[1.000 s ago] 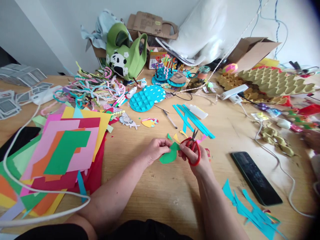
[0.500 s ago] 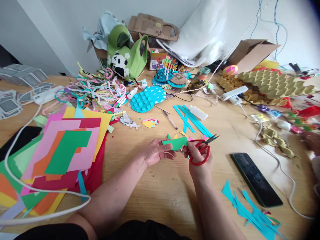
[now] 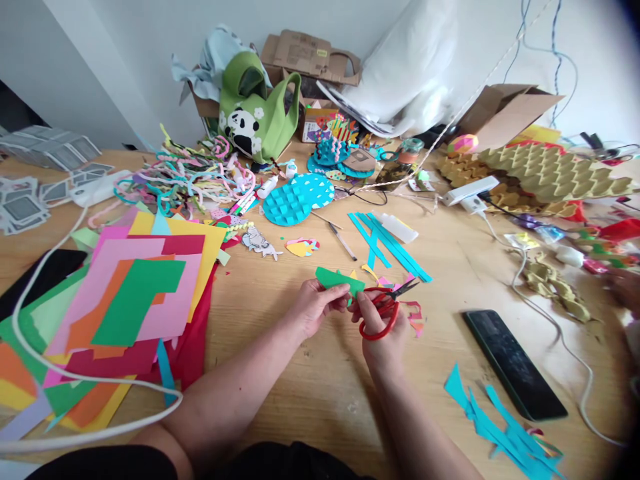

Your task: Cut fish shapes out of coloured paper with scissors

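A small piece of green paper is pinched by my left hand, its fingers closed on the lower edge. My right hand has red-handled scissors looped on its fingers, the dark blades pointing away to the right. The thumb and fingertips of that hand also touch the right end of the green paper. Just beyond the hands lie small yellow, pink and green paper scraps. Pink cut-out scraps rest right of the scissors.
Coloured paper sheets are stacked at left, with a white cable across them. A phone and blue paper strips lie at right. Further back are blue round pieces, pipe cleaners and egg trays.
Both hands have come closer together, the right one moving left with the scissors. The green paper has shifted left and tilted, and pink scraps now show beside the scissors.
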### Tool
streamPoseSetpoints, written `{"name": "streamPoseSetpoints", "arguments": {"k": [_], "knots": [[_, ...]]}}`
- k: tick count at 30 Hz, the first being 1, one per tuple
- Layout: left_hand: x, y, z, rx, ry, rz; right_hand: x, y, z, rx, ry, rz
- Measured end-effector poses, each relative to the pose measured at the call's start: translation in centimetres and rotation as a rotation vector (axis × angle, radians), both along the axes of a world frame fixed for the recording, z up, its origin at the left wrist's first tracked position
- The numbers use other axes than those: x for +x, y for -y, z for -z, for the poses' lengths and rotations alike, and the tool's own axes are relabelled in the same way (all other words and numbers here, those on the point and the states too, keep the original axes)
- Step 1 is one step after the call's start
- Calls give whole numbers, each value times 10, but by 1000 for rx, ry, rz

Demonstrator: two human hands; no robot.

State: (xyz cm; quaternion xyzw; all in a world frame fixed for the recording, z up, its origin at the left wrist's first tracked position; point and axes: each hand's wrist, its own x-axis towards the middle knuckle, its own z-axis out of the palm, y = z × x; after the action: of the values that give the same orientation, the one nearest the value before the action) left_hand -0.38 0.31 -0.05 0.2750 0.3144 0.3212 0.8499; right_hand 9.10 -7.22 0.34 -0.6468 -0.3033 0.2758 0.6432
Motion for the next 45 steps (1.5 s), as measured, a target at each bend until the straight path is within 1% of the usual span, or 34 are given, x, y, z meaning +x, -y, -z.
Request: {"name": "streamPoseSetpoints", "arguments": {"k": [3,5,9,13,15,17,25,32,45], "knots": [[-1,-1,0,17,-10,17,0,0,-3,-27,26,-25],[-2,-3,0,31,-40,-15,3,0,-4,-47,34,-77],[-6,-10,-1,24,-78,-132,9,1,-3,-136,4,-284],[-8,-15,-2,2,-78,-227,8,1,-2,-256,-34,-498],[-7,-15,-2,-13,-69,-254,5,1,-2,-322,-54,-567],[-6,-14,-1,-31,-60,-266,3,1,-2,-366,-67,-604],[-2,-8,2,-107,-26,-299,2,1,6,-359,-64,-585],[0,-5,-1,-134,-41,-331,4,2,10,-354,-66,-577],[2,-2,-4,-156,-35,-367,5,0,10,-385,-52,-553]]}}
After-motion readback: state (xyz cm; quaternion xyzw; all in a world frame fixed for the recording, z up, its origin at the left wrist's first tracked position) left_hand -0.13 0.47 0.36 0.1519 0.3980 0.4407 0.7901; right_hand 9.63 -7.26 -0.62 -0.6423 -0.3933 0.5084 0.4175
